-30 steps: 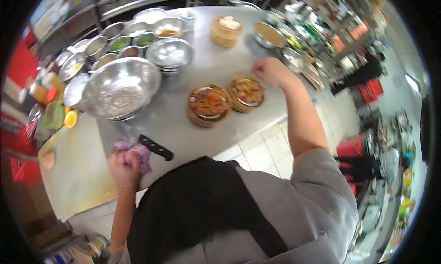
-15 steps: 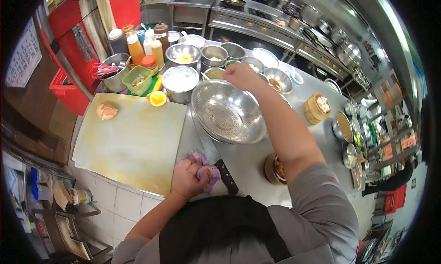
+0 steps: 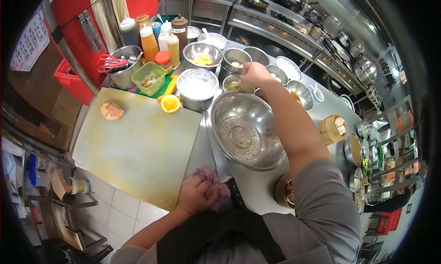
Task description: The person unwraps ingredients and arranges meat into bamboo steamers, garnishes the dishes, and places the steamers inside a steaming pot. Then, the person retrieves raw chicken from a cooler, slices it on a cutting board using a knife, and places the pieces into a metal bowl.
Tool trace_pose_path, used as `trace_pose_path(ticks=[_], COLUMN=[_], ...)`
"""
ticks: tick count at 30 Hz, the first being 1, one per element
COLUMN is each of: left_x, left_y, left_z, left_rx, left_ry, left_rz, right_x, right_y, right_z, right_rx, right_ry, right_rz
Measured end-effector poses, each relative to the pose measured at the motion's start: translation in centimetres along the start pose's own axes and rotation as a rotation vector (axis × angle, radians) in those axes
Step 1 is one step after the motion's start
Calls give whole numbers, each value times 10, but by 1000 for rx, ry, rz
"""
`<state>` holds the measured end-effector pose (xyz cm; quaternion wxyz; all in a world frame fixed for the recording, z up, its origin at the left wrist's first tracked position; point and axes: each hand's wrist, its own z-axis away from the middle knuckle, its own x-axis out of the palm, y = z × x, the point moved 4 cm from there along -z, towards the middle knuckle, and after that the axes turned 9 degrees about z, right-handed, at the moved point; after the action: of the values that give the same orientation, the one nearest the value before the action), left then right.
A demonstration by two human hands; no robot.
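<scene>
A: What kind of room is this?
B: It is a restaurant kitchen, with a steel stove range [image 3: 275,27] along the back and a steel worktable [image 3: 257,197] before the person.

A: Where is the left hand [image 3: 195,195], and what does it have?
B: It is at the near edge of the table, beside the cutting board [image 3: 138,149]. Its fingers are curled over a crumpled purple cloth [image 3: 221,193], gripping it. The black knife handle [image 3: 235,190] lies just to the right of the cloth.

A: And the right hand [image 3: 256,75]?
B: That arm is stretched far forward, across the right side of the perforated steel colander [image 3: 243,137]. The hand appears over the group of steel bowls, near the pot with white pieces [image 3: 236,58]. Its fingers are folded in, like a loose fist. Whether something is inside them, or whether it touches a rim, I cannot tell.

A: What else is lying close?
B: On the board there is a piece of raw meat [image 3: 111,111], at the far left, and a halved citrus fruit [image 3: 170,103] sits at its far right corner. One bamboo steamer [image 3: 330,130] stands to the right of the colander.
</scene>
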<state>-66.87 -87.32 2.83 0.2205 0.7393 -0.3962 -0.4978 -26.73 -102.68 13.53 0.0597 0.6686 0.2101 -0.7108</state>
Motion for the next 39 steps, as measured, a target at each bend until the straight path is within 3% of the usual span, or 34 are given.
trace_pose_path(ticks=[8, 14, 17, 20, 24, 28, 30, 31, 33, 36, 39], left_x=[1, -3, -2, -2, -4, -4, -1, 2, 12, 8, 0], left_y=[0, 4, 4, 5, 11, 12, 9, 3, -8, 3, 20], left_z=[0, -1, -2, -3, -6, -6, -6, -4, 1, 3, 6], left_rx=[9, 32, 27, 43, 74, 99, 119, 132, 180, 102, 230], left_ry=[-12, 15, 4, 7, 29, 52, 56, 39, 29, -32, 112], left_rz=[-2, -1, 8, 5, 12, 7, -1, -13, -17, -33, -15], right_x=[10, 18, 53, 9, -13, -17, -36, -47, -70, -94, -93], right_y=[-11, -23, 2, 1, 22, 59, 74, 81, 100, 124, 161], right_z=[9, 6, -28, 6, 34, 55, 79, 103, 161, 259, 350], right_rx=[-84, 1, -305, -140, 100, 169, 31, -14, 160, 191, 297], right_ry=[-294, -392, -450, -354, -267, -192, -36, 34, 28, 29, 56], right_rz=[603, 398, 544, 157, -47, -293, -226, -189, -422, -402, -343])
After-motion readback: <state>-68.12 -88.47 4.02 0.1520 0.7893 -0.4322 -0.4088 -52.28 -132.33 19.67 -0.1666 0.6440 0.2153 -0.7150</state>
